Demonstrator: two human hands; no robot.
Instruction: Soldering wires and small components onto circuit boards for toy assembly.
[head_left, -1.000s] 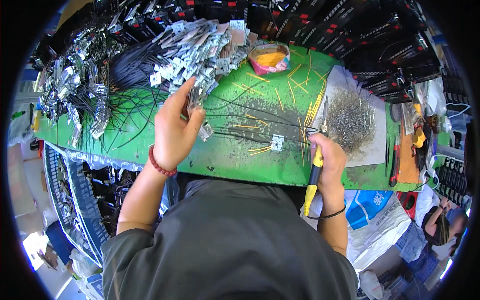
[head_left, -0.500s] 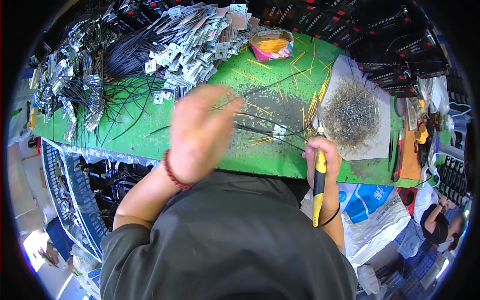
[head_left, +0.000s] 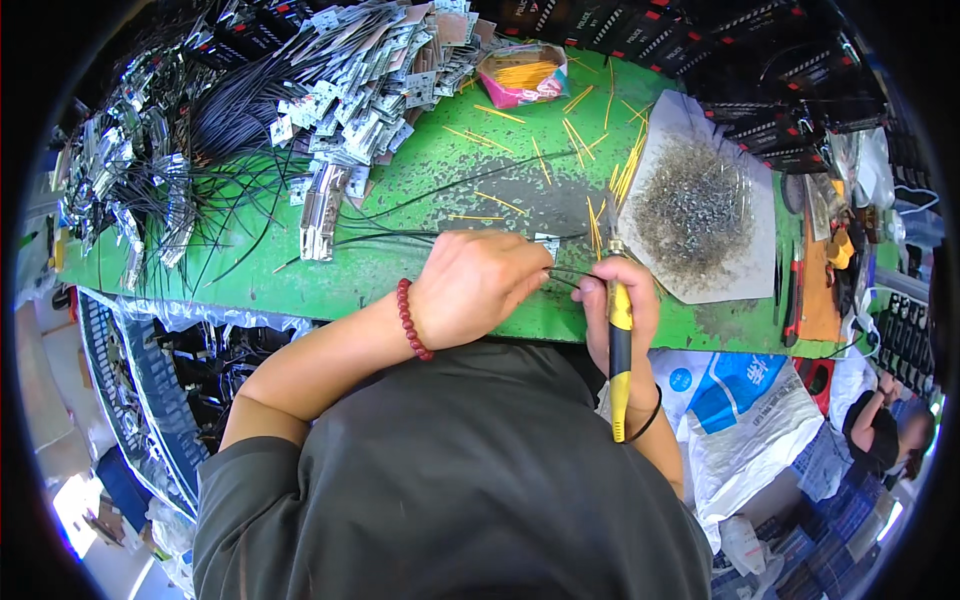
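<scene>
My left hand (head_left: 475, 280), with a red bead bracelet at its wrist, pinches a thin black wire (head_left: 568, 270) near the bench's front edge. My right hand (head_left: 635, 300) grips a yellow-and-black soldering iron (head_left: 620, 350), its metal tip pointing away from me. The right thumb and finger also meet the wire's other end. Just beyond my left fingertips lies a small whitish circuit board (head_left: 547, 245), partly hidden. Other black wires (head_left: 385, 237) run leftward from behind my left hand. A silvery stack of board pieces (head_left: 322, 212) lies to its left.
Heaps of circuit boards (head_left: 360, 90) with black wires cover the green bench's (head_left: 400, 290) far left. A box of yellow wires (head_left: 525, 75) stands at the back, with loose ones scattered around. Metal crumbs lie on a grey sheet (head_left: 735, 280) at right, beside tools (head_left: 795, 300).
My left hand has moved right and down from over the wires to pinch a wire close to my right hand. The silvery stack shows where that hand was. The right hand keeps the soldering iron.
</scene>
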